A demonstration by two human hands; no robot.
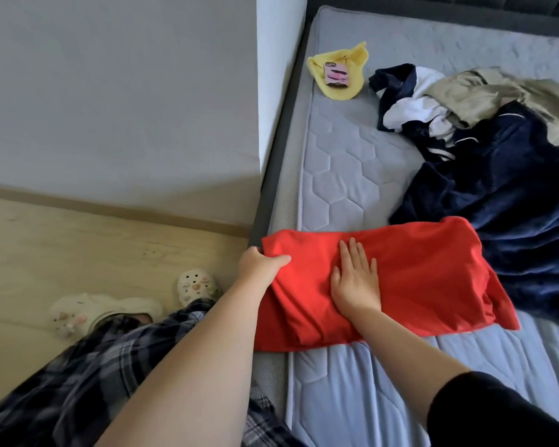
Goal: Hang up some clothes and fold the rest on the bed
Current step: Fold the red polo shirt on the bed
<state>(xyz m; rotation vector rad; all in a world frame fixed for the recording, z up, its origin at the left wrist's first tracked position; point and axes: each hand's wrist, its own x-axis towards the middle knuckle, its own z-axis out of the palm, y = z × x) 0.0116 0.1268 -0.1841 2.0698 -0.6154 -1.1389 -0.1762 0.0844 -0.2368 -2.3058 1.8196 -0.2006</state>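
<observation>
Where the grey quilted mattress (pixel 342 162) meets its left edge (the side nearest the person), the entries run as follows.

Item 1: bright red soft-fabric garment (pixel 426 269), folded into a long band lying across the mattress at the left edge, its left end overhanging the dark grey bed frame (pixel 279 150).

Item 2: left hand (pixel 260 264), fingers curled round the left end of the red garment, thumb on top, clutching the cloth.

Item 3: right hand (pixel 355 282), laid flat with straight fingers, palm pressing on the middle of the red garment; a black sleeve (pixel 481 414) covers the upper arm.

Item 4: pale yellow crumpled cloth (pixel 339 91), near the far left edge of the mattress, well apart from the red garment. A pink-cased phone (pixel 336 74) lies on top of it.

Item 5: unfolded heap on the right side of the mattress: a dark navy plush garment with white piping (pixel 497 188), touching the far side of the red garment; a white garment (pixel 410 108) bunched within it; a beige garment (pixel 497 91) draped over the far part.

Item 6: pale wooden floor (pixel 78 237), left of the bed, beside a white wall (pixel 110 91). On it, two cream slippers (pixel 196 285) worn below dark plaid trousers (pixel 94 366).
</observation>
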